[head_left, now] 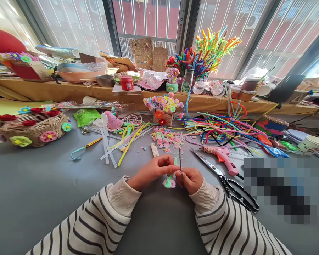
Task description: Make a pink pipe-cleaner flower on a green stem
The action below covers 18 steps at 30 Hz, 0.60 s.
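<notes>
My left hand [157, 169] is closed, pinching a small pipe-cleaner flower [170, 183] in mint green and pink. The flower hangs below my fingers, and its green stem [175, 161] points up and away from me. In my right hand [191, 180] are slim scissors [180, 156], their thin blades pointing away and lying beside the stem. Their handles are mostly hidden in my fingers. Past the blade tips, many pink, yellow and green fluffy clippings [166, 139] are scattered on the grey table [101, 209].
Large black-handled scissors [220, 175] and a pink glue gun [223, 156] lie to the right. Loose pipe cleaners [215, 125] are piled behind them. A small box of flowers [163, 115] stands beyond the clippings, a flower-trimmed basket [37, 129] at left, glue sticks [106, 141] nearer.
</notes>
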### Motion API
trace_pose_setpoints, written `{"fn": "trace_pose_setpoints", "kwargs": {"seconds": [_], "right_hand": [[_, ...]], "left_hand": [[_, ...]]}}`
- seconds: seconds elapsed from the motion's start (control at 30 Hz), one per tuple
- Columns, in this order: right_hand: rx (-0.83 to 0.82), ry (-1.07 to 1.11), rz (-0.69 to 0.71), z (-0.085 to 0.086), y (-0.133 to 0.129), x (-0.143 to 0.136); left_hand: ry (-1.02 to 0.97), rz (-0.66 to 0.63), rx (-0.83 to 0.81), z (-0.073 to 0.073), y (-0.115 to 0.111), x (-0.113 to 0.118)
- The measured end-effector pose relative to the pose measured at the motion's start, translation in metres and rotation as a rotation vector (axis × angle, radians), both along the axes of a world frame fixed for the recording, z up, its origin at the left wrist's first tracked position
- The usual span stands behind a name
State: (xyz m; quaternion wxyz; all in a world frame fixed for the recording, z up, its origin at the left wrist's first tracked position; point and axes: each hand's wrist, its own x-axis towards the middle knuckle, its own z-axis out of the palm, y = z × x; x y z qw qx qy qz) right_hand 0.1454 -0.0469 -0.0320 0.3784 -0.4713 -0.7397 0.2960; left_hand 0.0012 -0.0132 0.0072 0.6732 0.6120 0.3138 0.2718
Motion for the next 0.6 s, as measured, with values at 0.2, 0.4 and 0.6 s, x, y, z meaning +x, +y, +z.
{"fn": "trace_pose_setpoints", "kwargs": {"seconds": [0.2,0.4,0.6], "right_hand": [[-0.023,0.058,-0.078,-0.0012,0.0015,0.0020],[-0.056,0.098,-0.048,-0.0026,0.0025,0.0031],[-0.017,0.083,-0.069,-0.0018,0.0012,0.0033]], "left_hand": [[0.024,0.041,0.046,0.0012,-0.0004,-0.0004],[0.037,0.029,0.054,0.0004,0.0002,-0.0013],[0.065,-0.084,0.011,0.0015,-0.0005,-0.0012]]}}
